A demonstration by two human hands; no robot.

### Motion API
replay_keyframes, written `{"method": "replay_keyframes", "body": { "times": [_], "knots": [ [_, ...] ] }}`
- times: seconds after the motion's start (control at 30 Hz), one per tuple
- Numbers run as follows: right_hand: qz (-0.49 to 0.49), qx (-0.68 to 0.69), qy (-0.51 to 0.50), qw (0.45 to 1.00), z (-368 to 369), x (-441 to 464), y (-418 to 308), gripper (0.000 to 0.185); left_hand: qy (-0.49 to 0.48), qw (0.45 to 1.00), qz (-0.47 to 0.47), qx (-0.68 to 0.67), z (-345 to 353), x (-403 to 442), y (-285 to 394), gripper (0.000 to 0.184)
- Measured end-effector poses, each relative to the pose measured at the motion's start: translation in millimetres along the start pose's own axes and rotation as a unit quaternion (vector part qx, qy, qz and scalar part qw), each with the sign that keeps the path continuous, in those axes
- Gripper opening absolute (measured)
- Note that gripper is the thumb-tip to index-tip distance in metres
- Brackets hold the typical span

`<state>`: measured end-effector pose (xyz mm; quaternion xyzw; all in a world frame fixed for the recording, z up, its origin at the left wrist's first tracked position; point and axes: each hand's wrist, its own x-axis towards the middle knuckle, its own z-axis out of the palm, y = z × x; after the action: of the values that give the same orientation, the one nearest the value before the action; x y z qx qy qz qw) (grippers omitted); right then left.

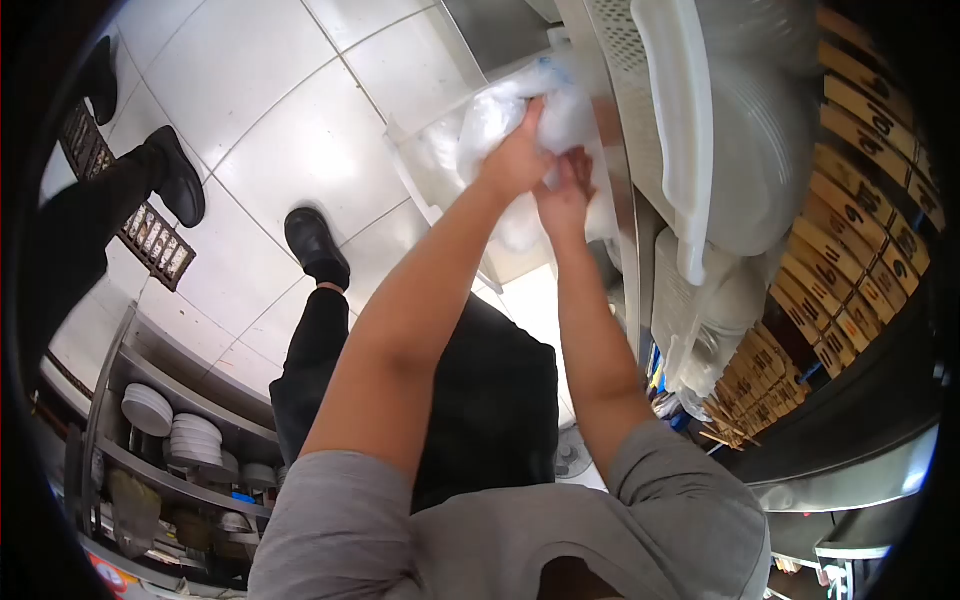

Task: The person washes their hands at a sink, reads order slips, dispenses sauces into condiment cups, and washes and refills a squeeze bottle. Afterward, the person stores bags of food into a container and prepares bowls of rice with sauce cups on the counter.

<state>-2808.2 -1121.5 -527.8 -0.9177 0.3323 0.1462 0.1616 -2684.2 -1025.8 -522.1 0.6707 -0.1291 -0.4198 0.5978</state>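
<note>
A clear, crinkled plastic bag [487,122] with pale contents and faint blue print lies in the upper middle, over a translucent plastic bin [415,178]. My left hand [518,158] is closed on the bag's near side, with one finger stretched along it. Close beside it, my right hand [566,192] has its fingers curled against the same bag; they are slightly blurred. What exactly is inside the bag cannot be made out. More clear plastic shows within the bin under my hands.
On my right, a steel shelf edge [622,200] runs alongside white plastic containers [680,130] and rows of numbered wooden tags [850,225]. Stacked white bowls [195,440] fill a rack at lower left. Another person's shoe [178,178] stands near a floor drain grate [157,245].
</note>
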Motion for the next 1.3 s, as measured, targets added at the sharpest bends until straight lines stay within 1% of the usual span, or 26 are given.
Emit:
{"method": "replay_keyframes", "body": {
  "times": [0.1, 0.17, 0.2, 0.27, 0.3, 0.33, 0.4, 0.5, 0.53, 0.63, 0.67, 0.73, 0.77, 0.8, 0.9, 0.93, 0.97, 1.03, 1.1, 1.13, 1.2, 1.27, 1.3],
  "knots": [
    [-0.098, 0.099, 0.166, 0.976, -43.0, -44.3, -42.4, 0.060, 0.148, 0.977, 0.153, 0.012, 3.2, -40.8, 5.8, 0.074],
    [-0.097, 0.176, 0.193, 0.960, -61.6, -40.8, -72.8, 0.057, 0.179, 0.975, 0.113, -0.070, -6.4, -84.6, 16.6, 0.073],
    [-0.097, 0.215, 0.211, 0.949, -68.3, -36.5, -86.6, 0.056, 0.221, 0.965, 0.142, -0.003, -11.7, -106.6, 21.9, 0.073],
    [-0.085, 0.145, 0.209, 0.963, -78.4, -29.7, -109.9, 0.053, 0.305, 0.920, 0.208, 0.133, -26.1, -128.5, 27.3, 0.072],
    [-0.075, 0.109, 0.205, 0.970, -80.4, -30.2, -114.8, 0.051, 0.330, 0.910, 0.199, 0.150, -32.3, -126.9, 27.7, 0.072],
    [-0.055, 0.064, 0.182, 0.980, -72.1, -31.1, -103.6, 0.050, 0.353, 0.902, 0.187, 0.166, -36.7, -126.3, 28.7, 0.072],
    [-0.019, -0.028, 0.133, 0.991, -40.8, -33.5, -55.6, 0.049, 0.389, 0.883, 0.161, 0.208, -43.0, -119.5, 27.9, 0.073],
    [-0.028, -0.065, 0.124, 0.990, -17.9, -31.8, -6.5, 0.048, 0.292, 0.921, 0.060, 0.250, -40.0, -102.8, 25.4, 0.070],
    [-0.008, -0.048, 0.088, 0.995, -28.0, -24.5, -12.7, 0.049, 0.281, 0.922, 0.077, 0.254, -31.9, -94.5, 24.3, 0.067],
    [0.043, -0.033, 0.112, 0.992, -17.1, -5.0, -19.5, 0.049, 0.190, 0.944, 0.129, 0.235, -15.9, -50.3, 17.7, 0.062],
    [0.073, -0.033, 0.095, 0.992, -11.2, 2.4, -23.0, 0.049, 0.159, 0.945, 0.126, 0.257, -12.8, -33.4, 8.4, 0.062],
    [0.059, -0.047, 0.108, 0.991, 21.3, 32.6, 0.4, 0.057, 0.101, 0.939, 0.126, 0.303, -13.5, 5.4, -18.6, 0.061],
    [0.053, -0.054, 0.114, 0.991, 35.5, 44.2, 9.9, 0.063, 0.097, 0.933, 0.125, 0.323, -16.0, 19.6, -29.1, 0.061],
    [0.075, -0.026, 0.073, 0.994, 31.2, 51.3, 4.4, 0.069, 0.091, 0.928, 0.121, 0.340, -15.4, 28.8, -38.8, 0.060],
    [0.074, -0.058, 0.074, 0.993, 36.3, 65.2, 7.6, 0.069, 0.092, 0.914, 0.120, 0.377, -13.1, 44.8, -48.7, 0.060],
    [0.066, -0.012, 0.062, 0.996, 26.4, 61.2, 4.7, 0.068, 0.096, 0.910, 0.120, 0.385, -13.1, 43.6, -45.0, 0.060],
    [0.056, 0.032, 0.049, 0.997, 12.3, 56.9, 2.9, 0.068, 0.069, 0.925, 0.103, 0.358, -13.3, 39.3, -40.7, 0.059],
    [0.040, 0.099, 0.071, 0.992, -14.9, 39.0, -19.0, 0.066, 0.026, 0.948, 0.072, 0.309, -30.7, 32.3, -19.6, 0.058],
    [0.039, 0.141, 0.142, 0.979, -35.9, -8.2, -49.5, 0.063, 0.043, 0.964, 0.115, 0.236, -46.2, 9.0, 2.7, 0.057],
    [-0.009, 0.103, 0.177, 0.979, -38.1, -16.1, -62.1, 0.061, 0.049, 0.970, 0.133, 0.197, -48.8, -12.2, 9.2, 0.056],
    [-0.107, 0.031, 0.246, 0.963, -36.6, -23.0, -80.9, 0.058, 0.200, 0.927, 0.253, 0.193, -53.9, -58.0, 15.9, 0.058],
    [-0.074, 0.044, 0.127, 0.988, -11.2, 21.8, -48.5, 0.064, 0.332, 0.922, 0.131, 0.150, -44.7, -103.0, 14.1, 0.068],
    [-0.057, 0.049, 0.065, 0.995, -0.7, 46.0, -34.8, 0.067, 0.324, 0.946, 0.017, -0.017, -35.3, -112.9, 6.8, 0.072]
  ]
}}
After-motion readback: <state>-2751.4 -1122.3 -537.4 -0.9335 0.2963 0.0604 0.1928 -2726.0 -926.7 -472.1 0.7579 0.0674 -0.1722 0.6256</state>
